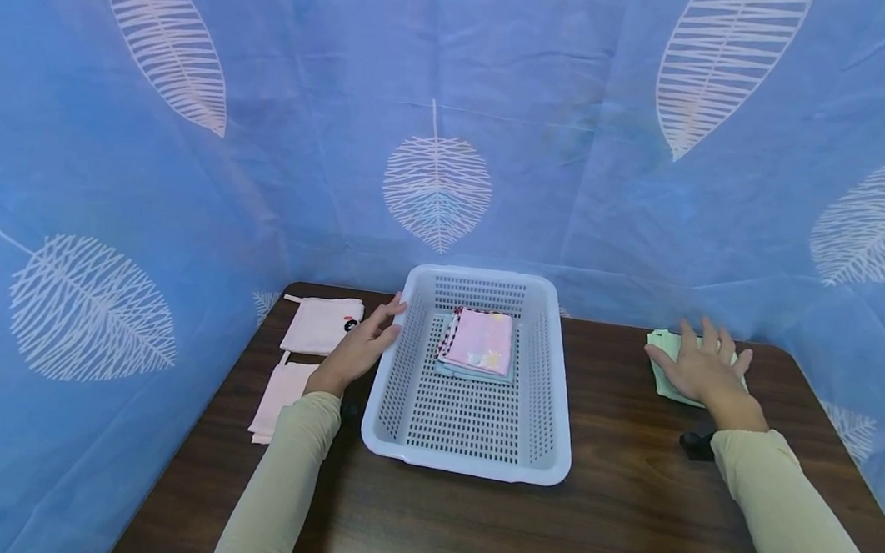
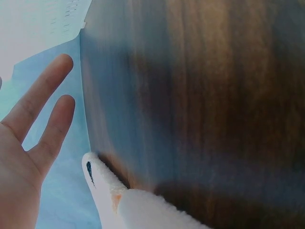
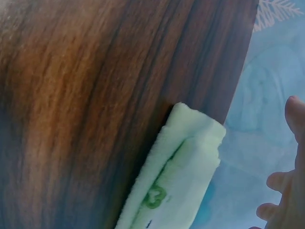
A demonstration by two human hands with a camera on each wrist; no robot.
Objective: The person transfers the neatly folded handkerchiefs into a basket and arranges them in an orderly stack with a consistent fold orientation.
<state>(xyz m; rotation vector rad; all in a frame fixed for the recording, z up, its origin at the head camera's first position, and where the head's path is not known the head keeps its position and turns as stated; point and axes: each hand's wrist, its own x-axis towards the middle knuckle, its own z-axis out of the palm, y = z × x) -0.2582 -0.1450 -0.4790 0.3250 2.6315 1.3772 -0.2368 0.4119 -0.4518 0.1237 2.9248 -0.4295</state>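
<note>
Here's the green cloth [image 3: 178, 176], folded on the table [image 1: 467, 528] at three o'clock from the basket, its flat shape likely meant to stay compact. Right over it is the right hand [image 1: 708, 374], fingers spread and pinching nothing; whether any of them touches the cloth, I can't tell! The broad spread looks suited to covering the whole fold.

Now inward to the white basket [image 1: 470, 467], set centrally, probably so both arms reach it. Inside, towards twelve o'clock, a pink cloth [image 1: 480, 341] sits on a blue cloth [image 1: 475, 374], neatly layered, perhaps to save room.

At ten o'clock, the left hand [image 1: 360, 343] is at the rim, fingers extended and apart, perhaps there as a steady; contact is unclear. Beyond, around nine, lie two pale pink cloths, upper [image 1: 320, 327] and lower [image 1: 284, 393], apparently laid apart for easy access. A leaf-patterned curtain [image 1: 547, 148] backs it all at twelve.
</note>
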